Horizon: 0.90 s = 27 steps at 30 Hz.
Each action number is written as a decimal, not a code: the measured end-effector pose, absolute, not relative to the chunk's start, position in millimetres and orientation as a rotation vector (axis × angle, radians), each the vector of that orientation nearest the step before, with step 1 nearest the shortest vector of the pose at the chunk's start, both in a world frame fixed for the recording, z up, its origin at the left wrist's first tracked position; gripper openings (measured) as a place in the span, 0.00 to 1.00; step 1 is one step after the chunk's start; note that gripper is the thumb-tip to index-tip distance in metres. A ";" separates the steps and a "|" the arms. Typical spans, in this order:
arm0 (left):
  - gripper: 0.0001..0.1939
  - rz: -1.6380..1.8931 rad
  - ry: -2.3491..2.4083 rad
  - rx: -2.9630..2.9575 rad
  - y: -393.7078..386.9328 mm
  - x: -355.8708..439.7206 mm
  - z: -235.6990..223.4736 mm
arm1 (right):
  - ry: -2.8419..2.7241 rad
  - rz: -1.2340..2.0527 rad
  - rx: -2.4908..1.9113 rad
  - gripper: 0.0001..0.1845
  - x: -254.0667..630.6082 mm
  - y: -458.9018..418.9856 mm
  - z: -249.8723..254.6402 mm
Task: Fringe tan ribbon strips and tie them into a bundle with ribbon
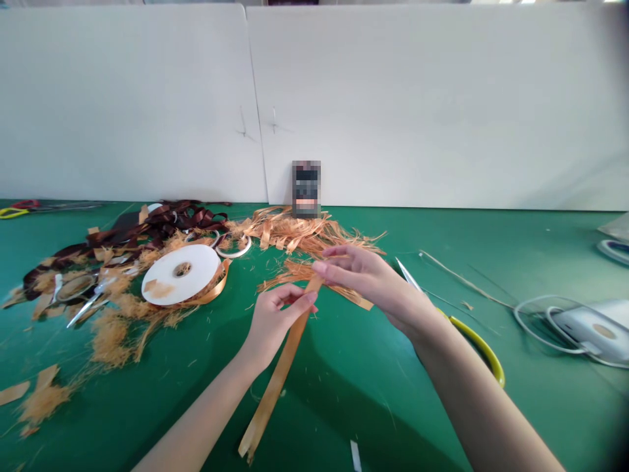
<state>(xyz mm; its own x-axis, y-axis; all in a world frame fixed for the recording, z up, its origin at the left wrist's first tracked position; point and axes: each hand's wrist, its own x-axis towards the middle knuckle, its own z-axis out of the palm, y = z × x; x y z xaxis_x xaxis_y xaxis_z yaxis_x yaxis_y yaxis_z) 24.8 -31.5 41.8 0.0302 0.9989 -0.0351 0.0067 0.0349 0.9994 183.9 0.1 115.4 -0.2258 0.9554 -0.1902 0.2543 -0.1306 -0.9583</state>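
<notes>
A strip of golden-tan ribbon (282,370) runs slantwise down from my fingers, its lower end frayed and hanging towards me. My left hand (280,321) pinches it between thumb and fingers near the upper part. Just above, my right hand (363,278) pinches the ribbon's top end with thumb and fingertips. Behind the hands lies a bundle of frayed tan ribbon pieces (295,270), partly covered by my right hand. Scissors with yellow handles (479,344) rest on the table beside my right forearm, which hides part of them.
A white ribbon spool (194,265) lies left, amid brown ribbon (132,233) and tan fluff (112,337). More frayed strips (304,233) lie under a phone-like object (306,190) against the white partition (417,105). A white device with a cable (597,328) sits right on the green table (196,406).
</notes>
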 end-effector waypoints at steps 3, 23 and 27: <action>0.10 1.140 1.167 1.214 -32.5 25.0 43.1 | -1.673 1.436 -1.402 0.11 187.2 1.0 112.8; 0.10 1.150 1.123 1.160 -29.5 24.0 38.9 | -1.128 1.501 -1.066 0.14 185.1 1.9 106.1; 0.09 1.160 1.137 1.237 -32.5 23.0 39.5 | -1.097 1.498 -0.955 0.18 183.9 2.6 105.4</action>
<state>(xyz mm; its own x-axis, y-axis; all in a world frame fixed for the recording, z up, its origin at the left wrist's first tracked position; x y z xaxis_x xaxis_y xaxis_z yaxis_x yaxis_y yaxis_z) 23.0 -32.5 39.5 0.0798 0.9968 0.0036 -0.0158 -0.0023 0.9999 183.9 2.6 105.4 -0.1816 0.9828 -0.0336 -0.2650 -0.0818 -0.9608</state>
